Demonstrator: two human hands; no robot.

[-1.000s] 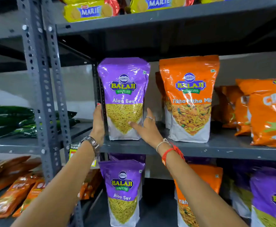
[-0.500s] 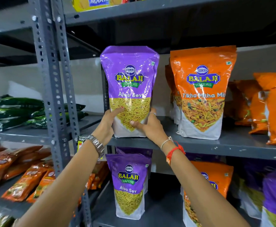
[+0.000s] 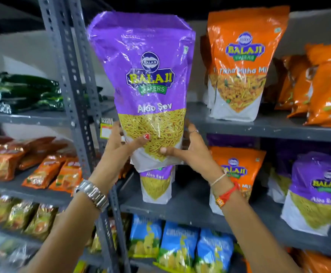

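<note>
A purple Aloo Sev bag [image 3: 147, 79] is held upright in the air in front of the grey metal shelf [image 3: 263, 127]. My left hand [image 3: 121, 146] grips its lower left side, thumb across the front. On the lower right side my right hand [image 3: 192, 152] grips it, thumb on the front and fingers behind. The bag's bottom edge is off the shelf and hides part of a second purple Aloo Sev bag [image 3: 156, 186] on the shelf below.
An orange Tikha Mitha Mix bag [image 3: 241, 64] stands to the right, more orange packs [image 3: 326, 89] beyond it. A perforated grey upright [image 3: 72, 79] rises at the left. Green packs [image 3: 23, 91], orange packets [image 3: 48, 170] and blue bags [image 3: 178, 247] fill other shelves.
Both hands closed on the purple bag's lower sides and pulled it off the shelf toward me; it now looks much larger and nearer. The camera tilted down.
</note>
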